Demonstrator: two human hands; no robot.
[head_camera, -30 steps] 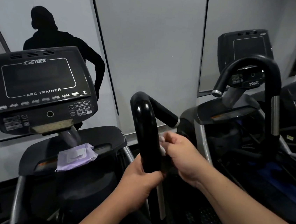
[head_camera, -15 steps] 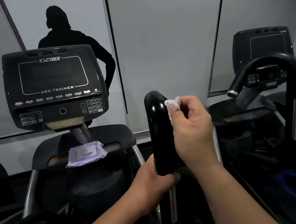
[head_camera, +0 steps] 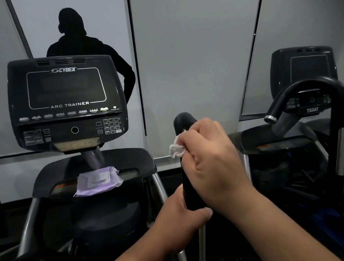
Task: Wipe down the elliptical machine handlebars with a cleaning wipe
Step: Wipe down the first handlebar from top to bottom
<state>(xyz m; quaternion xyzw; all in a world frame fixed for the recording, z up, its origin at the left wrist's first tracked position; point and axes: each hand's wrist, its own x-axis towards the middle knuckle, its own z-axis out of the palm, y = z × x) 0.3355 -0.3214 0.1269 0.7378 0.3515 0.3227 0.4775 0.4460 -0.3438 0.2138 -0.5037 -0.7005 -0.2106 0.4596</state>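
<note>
While the left hand (head_camera: 181, 218) grips the black handlebar (head_camera: 190, 194) low & near, the right hand (head_camera: 210, 160) clamps a white wipe (head_camera: 176, 149) round its top.

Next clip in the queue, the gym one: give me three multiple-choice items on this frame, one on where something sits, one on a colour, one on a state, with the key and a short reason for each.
1. Where does the wipes pack lie?
A. on the floor
B. on the shelf under the Cybex console
C. on the neighbouring machine

2. What colour is the wipe in the right hand?
A. white
B. blue
C. yellow

3. What is the left hand doing?
A. hanging free
B. pressing console buttons
C. gripping the lower handlebar

Key: 1 B, the purple pack rests on the ledge just below the console. 2 A, a white bunched wipe pokes out from the fingers curled round the handlebar. 3 C, the fingers and thumb wrap the black bar just above its metal stem.
</note>
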